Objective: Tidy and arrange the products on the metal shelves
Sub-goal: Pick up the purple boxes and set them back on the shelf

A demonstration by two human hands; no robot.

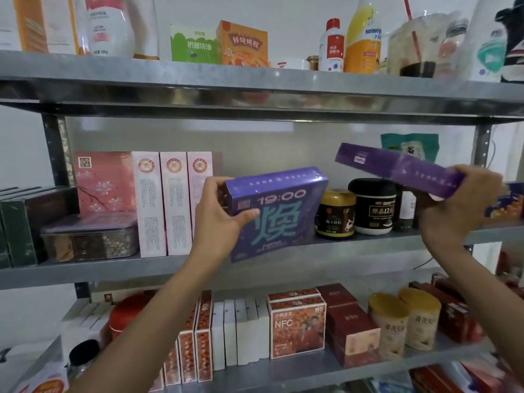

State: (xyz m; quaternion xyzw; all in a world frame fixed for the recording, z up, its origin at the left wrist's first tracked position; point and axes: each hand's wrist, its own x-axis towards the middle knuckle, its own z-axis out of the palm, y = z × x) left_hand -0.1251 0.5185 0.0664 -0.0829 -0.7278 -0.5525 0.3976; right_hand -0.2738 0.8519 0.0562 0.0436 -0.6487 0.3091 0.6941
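My left hand [219,214] grips a purple box marked 19:00 [279,214] by its left edge. The box stands tilted, its lower edge over the front lip of the middle metal shelf [175,266], just right of three upright pink and white boxes [170,202]. My right hand [456,205] grips a second purple box [397,168] by its right end and holds it slanted in the air above two jars, a gold-lidded one [336,214] and a black one [373,205].
A clear plastic container [89,239] and dark boxes [22,225] fill the middle shelf's left. A green pouch [409,146] stands at the back right. The top shelf [255,80] holds bottles and cartons. The lower shelf [283,375] carries red boxes, white boxes and paper cups.
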